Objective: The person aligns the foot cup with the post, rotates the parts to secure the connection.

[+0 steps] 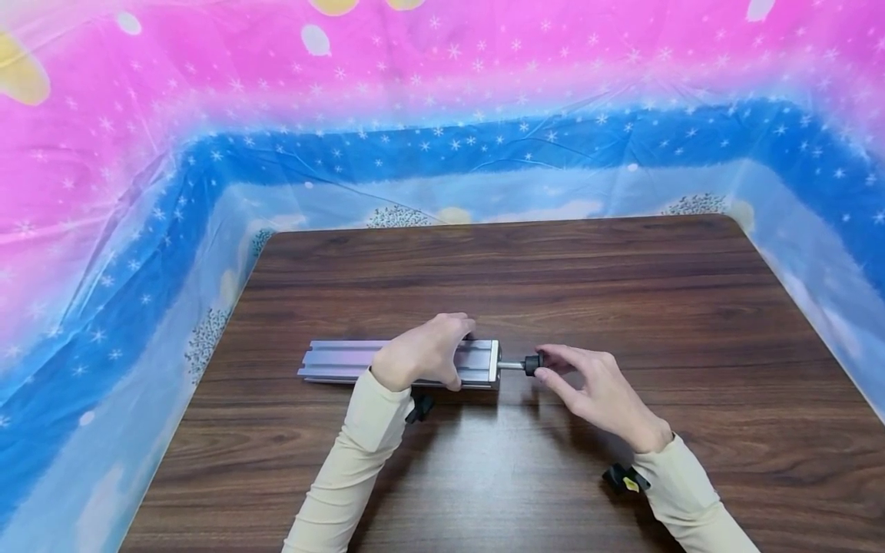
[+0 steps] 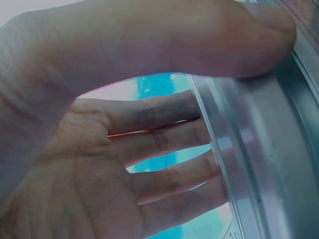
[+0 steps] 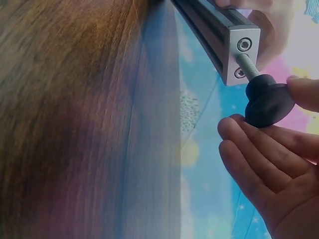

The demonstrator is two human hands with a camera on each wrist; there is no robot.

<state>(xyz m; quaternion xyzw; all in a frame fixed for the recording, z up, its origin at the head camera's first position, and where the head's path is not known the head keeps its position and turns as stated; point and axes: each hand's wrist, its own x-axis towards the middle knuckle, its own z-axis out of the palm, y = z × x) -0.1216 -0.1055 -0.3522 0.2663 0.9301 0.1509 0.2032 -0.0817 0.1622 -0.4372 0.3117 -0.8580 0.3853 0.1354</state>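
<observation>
A slotted aluminium profile [image 1: 339, 359] lies lengthwise across the table, its capped end toward the right. My left hand [image 1: 425, 353] grips it near that end; in the left wrist view the thumb [image 2: 209, 40] presses one side and the fingers reach the opposite edge. From the light metal end plate [image 3: 232, 55] a threaded stem [image 3: 247, 64] sticks out, carrying a black levelling foot [image 3: 269, 104]. My right hand [image 1: 608, 392] pinches the round base of this foot between thumb and fingertips. A length of thread shows between plate and foot.
The dark wood-grain table [image 1: 484, 269] is bordered by a pink and blue patterned cloth [image 1: 415, 146] at the back and sides. Two socket screws [image 3: 244, 45] sit in the end plate beside the stem. Black wrist mounts [image 1: 625, 478] hang by both cuffs.
</observation>
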